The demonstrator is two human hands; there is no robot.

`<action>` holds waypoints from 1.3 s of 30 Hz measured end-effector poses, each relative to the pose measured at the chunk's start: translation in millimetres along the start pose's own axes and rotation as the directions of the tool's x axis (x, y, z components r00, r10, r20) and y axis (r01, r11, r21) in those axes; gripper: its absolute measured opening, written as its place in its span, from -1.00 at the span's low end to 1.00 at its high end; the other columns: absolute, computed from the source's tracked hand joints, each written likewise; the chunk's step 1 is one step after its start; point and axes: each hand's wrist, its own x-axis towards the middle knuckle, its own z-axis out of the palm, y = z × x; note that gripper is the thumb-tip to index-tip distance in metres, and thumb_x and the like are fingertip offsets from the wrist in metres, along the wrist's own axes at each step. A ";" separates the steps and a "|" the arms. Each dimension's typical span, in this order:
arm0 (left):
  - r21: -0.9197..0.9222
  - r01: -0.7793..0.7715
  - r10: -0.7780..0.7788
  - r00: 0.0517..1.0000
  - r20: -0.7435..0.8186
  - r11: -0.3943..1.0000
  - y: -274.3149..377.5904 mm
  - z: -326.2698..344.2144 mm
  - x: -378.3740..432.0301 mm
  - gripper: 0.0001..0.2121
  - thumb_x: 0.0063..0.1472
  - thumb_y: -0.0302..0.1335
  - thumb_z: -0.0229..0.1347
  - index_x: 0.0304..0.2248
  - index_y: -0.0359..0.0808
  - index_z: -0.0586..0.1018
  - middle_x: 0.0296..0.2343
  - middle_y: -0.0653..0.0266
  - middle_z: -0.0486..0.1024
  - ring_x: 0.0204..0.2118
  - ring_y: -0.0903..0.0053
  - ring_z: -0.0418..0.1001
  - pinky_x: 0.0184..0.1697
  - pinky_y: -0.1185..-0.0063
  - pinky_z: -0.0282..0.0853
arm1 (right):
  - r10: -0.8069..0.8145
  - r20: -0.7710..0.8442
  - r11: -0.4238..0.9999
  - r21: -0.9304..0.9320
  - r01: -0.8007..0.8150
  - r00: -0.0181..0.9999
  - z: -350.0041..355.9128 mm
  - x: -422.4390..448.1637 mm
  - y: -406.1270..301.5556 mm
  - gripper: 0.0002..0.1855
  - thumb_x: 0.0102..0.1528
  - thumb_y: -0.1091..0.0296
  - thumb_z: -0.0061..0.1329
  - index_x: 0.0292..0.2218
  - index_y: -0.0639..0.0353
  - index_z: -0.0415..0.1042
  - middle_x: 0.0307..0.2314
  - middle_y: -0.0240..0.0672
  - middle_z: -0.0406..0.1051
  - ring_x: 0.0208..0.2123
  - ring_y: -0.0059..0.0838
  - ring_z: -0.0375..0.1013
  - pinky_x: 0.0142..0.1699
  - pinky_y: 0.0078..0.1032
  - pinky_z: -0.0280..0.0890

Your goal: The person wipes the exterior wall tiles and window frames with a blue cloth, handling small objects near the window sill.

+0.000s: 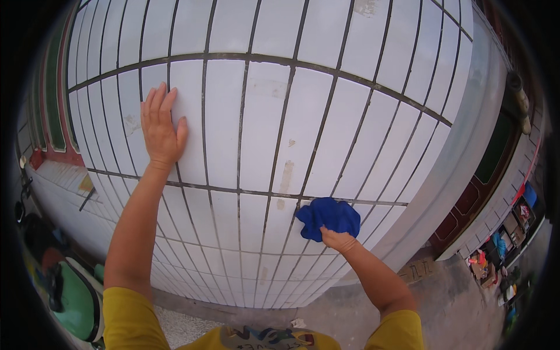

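A wall of long white tiles (223, 118) with dark grout lines fills the middle of the view. My left hand (161, 127) rests on it at the upper left, palm to the tiles, fingers apart and nothing held. Lower right, my right hand (336, 238) grips a bunched blue cloth (330, 216) that lies against the wall, covering part of a horizontal grout line. The cloth hides most of my right fingers. Left of the cloth, a pale brown patch of residue (286, 177) marks one tile. Another scuffed mark (131, 124) shows beside my left hand.
A green motor scooter (78, 302) stands at the lower left, below a window ledge (65, 175). The wall ends at a rounded column (455, 144) on the right, with a dark red door (472, 188) beyond. Boxes and clutter (483, 267) lie on the concrete floor (446, 306).
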 end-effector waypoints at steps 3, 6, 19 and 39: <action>0.008 0.024 -0.024 1.000 0.002 1.000 2.2 0.1 4.1 -0.50 -0.07 -0.51 -0.07 -0.04 -0.21 0.23 0.00 0.19 0.12 0.10 0.29 -0.01 0.14 0.32 -0.19 | -0.189 -0.101 0.973 -0.156 0.172 0.977 -8.9 2.1 23.4 -0.68 -0.08 0.38 -0.11 -0.24 0.23 0.39 -0.19 -0.07 0.29 -0.11 -0.05 0.22 0.04 -0.20 0.01; 0.016 0.027 -0.027 1.000 0.007 1.000 6.0 0.7 4.4 -0.50 -0.07 -0.52 -0.08 -0.04 -0.20 0.23 0.00 0.19 0.12 0.10 0.29 -0.01 0.15 0.32 -0.19 | -0.013 -0.212 0.988 -0.152 -0.019 0.977 -60.2 58.7 49.2 -0.57 -0.04 0.22 -0.15 -0.10 0.13 0.30 -0.06 -0.02 0.17 0.02 -0.03 0.07 0.13 -0.28 -0.10; 0.039 -0.008 0.008 1.000 -0.004 0.999 2.5 -2.0 0.8 -0.52 -0.05 -0.51 -0.10 -0.04 -0.21 0.23 0.00 0.18 0.14 0.10 0.29 0.00 0.15 0.34 -0.17 | 0.184 -0.605 0.973 0.001 -0.230 0.775 -156.5 152.6 56.1 -0.51 0.04 0.17 -0.19 0.01 0.05 0.15 -0.07 -0.10 0.19 -0.05 -0.12 0.19 0.03 -0.51 0.08; -0.013 0.026 -0.026 1.000 0.006 1.000 2.2 -4.6 3.2 -0.48 -0.15 -0.61 -0.08 -0.07 -0.28 0.25 -0.01 0.10 0.14 0.10 0.21 -0.02 0.14 0.27 -0.20 | 0.128 -0.721 0.969 -0.055 -0.240 0.681 -153.7 171.4 38.0 -0.52 -0.11 0.42 -0.07 -0.09 0.04 0.25 -0.39 -0.11 0.38 -0.36 -0.11 0.37 -0.29 -0.38 0.27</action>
